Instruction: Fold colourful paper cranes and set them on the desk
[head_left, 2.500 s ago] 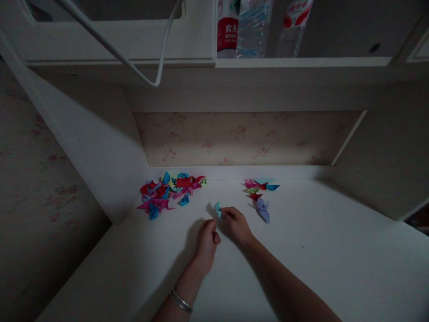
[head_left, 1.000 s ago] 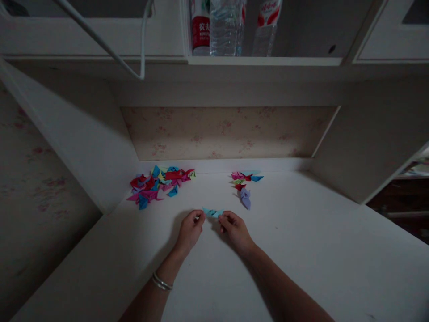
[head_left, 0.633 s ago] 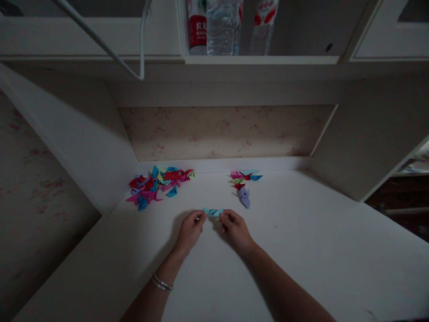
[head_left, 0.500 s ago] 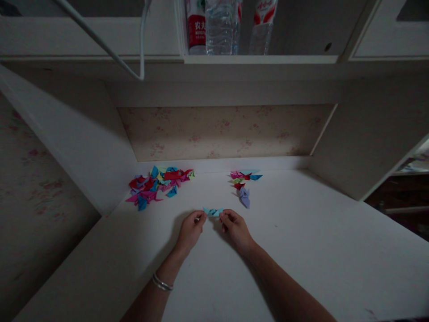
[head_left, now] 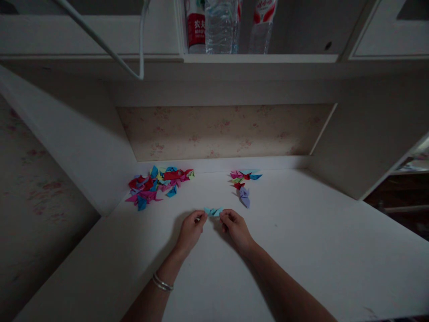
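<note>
Pinching a turquoise origami crane [head_left: 213, 212] in closed fingers, left hand [head_left: 191, 229] and right hand [head_left: 236, 227] are holding it apart from finished-looking cranes [head_left: 244, 197].

White desktop [head_left: 318, 250], heap of bright folded papers [head_left: 154, 184] at back left, smaller cluster [head_left: 244, 193] right of centre

I have an origami crane [head_left: 213, 212] between the left hand [head_left: 191, 228] and the right hand [head_left: 236, 226], over the desk [head_left: 295, 268]. Farther back on my left, a heap of cranes [head_left: 156, 184] lies near the side panel [head_left: 77, 129]; farther back on my right lies a cluster of cranes [head_left: 240, 185], well apart from the heap. Behind both I see the wallpapered wall [head_left: 214, 129]; above that, plastic bottles [head_left: 219, 29] stand in a shelf compartment [head_left: 301, 31].
</note>
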{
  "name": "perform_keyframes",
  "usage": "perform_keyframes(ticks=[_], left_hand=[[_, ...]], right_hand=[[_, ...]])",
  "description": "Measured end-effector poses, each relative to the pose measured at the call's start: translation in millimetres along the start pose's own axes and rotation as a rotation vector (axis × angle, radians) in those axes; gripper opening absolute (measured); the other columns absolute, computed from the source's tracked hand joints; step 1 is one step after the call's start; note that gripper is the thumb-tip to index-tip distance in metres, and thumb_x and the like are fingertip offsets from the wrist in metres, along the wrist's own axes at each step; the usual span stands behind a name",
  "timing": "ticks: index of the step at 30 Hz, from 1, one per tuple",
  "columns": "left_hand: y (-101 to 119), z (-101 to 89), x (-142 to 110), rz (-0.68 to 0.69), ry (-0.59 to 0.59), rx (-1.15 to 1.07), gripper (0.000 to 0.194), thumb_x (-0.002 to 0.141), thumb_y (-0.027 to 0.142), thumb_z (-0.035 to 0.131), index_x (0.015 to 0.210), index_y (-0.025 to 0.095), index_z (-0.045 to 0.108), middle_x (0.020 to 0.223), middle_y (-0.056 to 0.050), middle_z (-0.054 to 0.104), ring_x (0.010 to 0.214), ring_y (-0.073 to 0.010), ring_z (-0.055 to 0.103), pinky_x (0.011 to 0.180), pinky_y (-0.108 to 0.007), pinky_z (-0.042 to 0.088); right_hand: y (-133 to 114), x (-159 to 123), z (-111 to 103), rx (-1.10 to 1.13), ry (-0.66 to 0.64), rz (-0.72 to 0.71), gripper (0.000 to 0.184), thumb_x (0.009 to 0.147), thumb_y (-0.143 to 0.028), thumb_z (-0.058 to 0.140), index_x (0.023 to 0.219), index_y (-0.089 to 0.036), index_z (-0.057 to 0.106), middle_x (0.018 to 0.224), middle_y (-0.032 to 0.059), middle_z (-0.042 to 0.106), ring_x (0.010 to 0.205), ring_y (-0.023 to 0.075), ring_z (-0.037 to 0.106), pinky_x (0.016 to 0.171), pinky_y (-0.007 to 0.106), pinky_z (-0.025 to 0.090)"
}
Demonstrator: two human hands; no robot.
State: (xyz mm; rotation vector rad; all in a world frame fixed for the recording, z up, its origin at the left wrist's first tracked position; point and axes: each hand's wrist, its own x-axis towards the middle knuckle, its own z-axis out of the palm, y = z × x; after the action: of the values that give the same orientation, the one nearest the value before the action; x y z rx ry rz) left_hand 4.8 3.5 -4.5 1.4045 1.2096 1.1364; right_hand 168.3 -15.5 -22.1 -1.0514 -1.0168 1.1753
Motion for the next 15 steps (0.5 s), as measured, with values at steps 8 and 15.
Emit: perform_keyframes(ticks=[8, 15], left_hand=[[-2.2, 0.5, 1.3, 0.018, -0.008, 0.061, 0.034, 0.075, 0.049, 0.061, 0.082, 0.016, 0.067, 0.045, 0.006, 0.045, 0.043, -0.0111, 0.041, 0.046, -0.023, 0.030], [-4.6, 0.3, 1.4, 0.068, -0.047, 0.090, 0.032, 0.078, 0.047, 0.059, 0.082, 0.016, 0.067, 0.051, 0.004, 0.050, 0.045, -0.0107, 0.042, 0.046, -0.022, 0.030]], right_hand=[[-2.1, 0.1, 0.9, 0.015, 0.021, 0.027, 0.038, 0.072, -0.053, 0.068, 0.086, -0.018, 0.064, 0.063, -0.0024, 0.056, 0.044, 0.0082, 0.044, 0.042, 0.023, 0.033], [-4.8, -1.1, 2.5, 0.039, 0.005, 0.064, 0.039, 0.076, -0.053, 0.064, 0.088, -0.017, 0.065, 0.057, -0.0039, 0.051, 0.044, 0.0077, 0.039, 0.039, 0.020, 0.031]])
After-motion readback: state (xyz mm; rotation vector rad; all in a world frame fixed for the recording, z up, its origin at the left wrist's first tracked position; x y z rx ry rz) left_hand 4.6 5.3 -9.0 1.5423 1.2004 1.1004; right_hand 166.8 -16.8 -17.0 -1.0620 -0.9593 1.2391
